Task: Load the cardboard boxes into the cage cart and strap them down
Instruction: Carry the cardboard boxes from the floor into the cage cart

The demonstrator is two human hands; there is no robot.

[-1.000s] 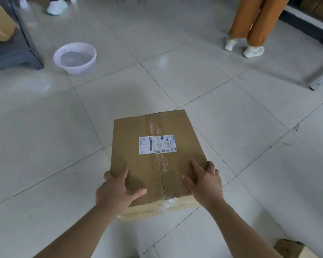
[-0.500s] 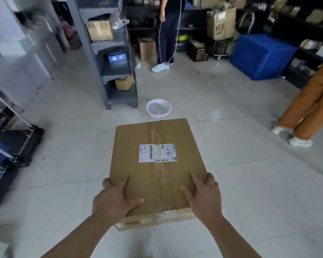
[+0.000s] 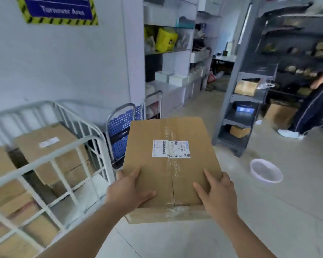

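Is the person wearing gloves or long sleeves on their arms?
No gloves. The left hand and right hand are bare, with no rings or watch that I can see. The left forearm and right forearm are bare too, no sleeves in view.

Left hand (image 3: 127,192) and right hand (image 3: 215,196) gripped the cardboard box (image 3: 172,164). Cage cart (image 3: 45,162) stood just left, boxes (image 3: 45,146) inside.

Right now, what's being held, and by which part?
One cardboard box, held by its near end: left hand on the near-left corner, right hand on the near-right corner, thumbs on top.
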